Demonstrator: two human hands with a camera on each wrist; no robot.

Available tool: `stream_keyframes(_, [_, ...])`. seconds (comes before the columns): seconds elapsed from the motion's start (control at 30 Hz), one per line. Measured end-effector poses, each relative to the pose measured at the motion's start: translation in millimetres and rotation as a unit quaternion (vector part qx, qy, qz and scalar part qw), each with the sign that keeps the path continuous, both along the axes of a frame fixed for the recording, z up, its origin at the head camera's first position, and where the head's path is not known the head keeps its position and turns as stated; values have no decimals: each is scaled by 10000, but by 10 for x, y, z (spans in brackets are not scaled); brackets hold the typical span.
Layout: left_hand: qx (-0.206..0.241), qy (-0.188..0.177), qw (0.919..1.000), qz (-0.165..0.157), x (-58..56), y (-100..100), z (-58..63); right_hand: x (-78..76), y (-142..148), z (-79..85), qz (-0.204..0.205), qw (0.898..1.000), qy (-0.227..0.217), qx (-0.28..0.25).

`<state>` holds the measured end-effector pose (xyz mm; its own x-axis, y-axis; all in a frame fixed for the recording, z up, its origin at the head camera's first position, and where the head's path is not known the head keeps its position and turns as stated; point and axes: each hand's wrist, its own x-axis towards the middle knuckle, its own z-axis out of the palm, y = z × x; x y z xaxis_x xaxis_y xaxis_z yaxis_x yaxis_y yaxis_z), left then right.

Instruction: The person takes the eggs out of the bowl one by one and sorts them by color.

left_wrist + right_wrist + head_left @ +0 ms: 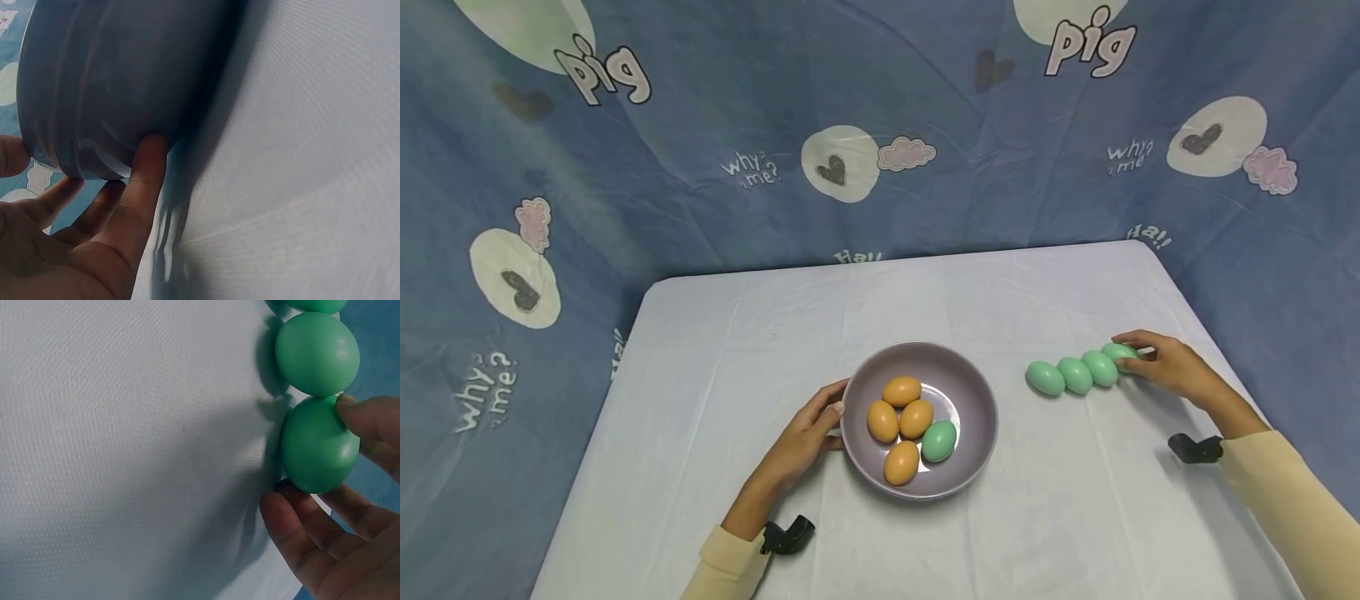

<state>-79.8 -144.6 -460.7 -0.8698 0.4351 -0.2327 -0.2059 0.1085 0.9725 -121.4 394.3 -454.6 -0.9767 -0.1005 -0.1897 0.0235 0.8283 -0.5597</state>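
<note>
A mauve-grey bowl (pixel 973 392) holds several orange eggs (pixel 882 421) and one green egg (pixel 938 441). My left hand (pixel 810 429) grips the bowl's left side, thumb at the rim; in the left wrist view its fingers (pixel 150 169) press against the outer wall. To the right, several green eggs lie touching in a slanting row. The far-right green egg (pixel 320 447) sits between the thumb and fingers of my right hand (pixel 1172 364), and it still touches its neighbouring egg (pixel 317 355) on the cloth.
A white cloth (pixel 760 325) covers the table. Blue printed fabric (pixel 700 217) hangs behind it and at both sides. Each wrist carries a black mount, one near the left cuff (pixel 787 534) and one near the right cuff (pixel 1195 448).
</note>
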Motion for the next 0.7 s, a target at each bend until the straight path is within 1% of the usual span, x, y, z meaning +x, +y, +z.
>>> stream_keyframes(0.2, [-22, -2, 10000, 7, -6, -4, -4, -9, -1, 21, 24, 10000, -79, -9])
stream_keyframes(0.33, [-37, 30, 10000, 1, -8, -6, -1, -15, 0, 39, 56, 10000, 20, -59])
stream_keyframes(0.43, [-45, 46, 10000, -11, -14, -9, -21, -14, -11, 77, -2, 9998, 213, 34])
stream_keyframes(0.5, [-40, 66, 10000, -27, -19, -14, -45, -24, -33, 116, -53, 9991, 429, 54])
stream_keyframes(0.6, [-34, 89, 10000, -30, -38, -31, -127, -53, -99, 185, -87, 9968, 788, 31])
stream_keyframes(0.7, [-24, 114, 9999, 5, -58, -48, -215, -90, -201, 253, 24, 9941, 1088, -1])
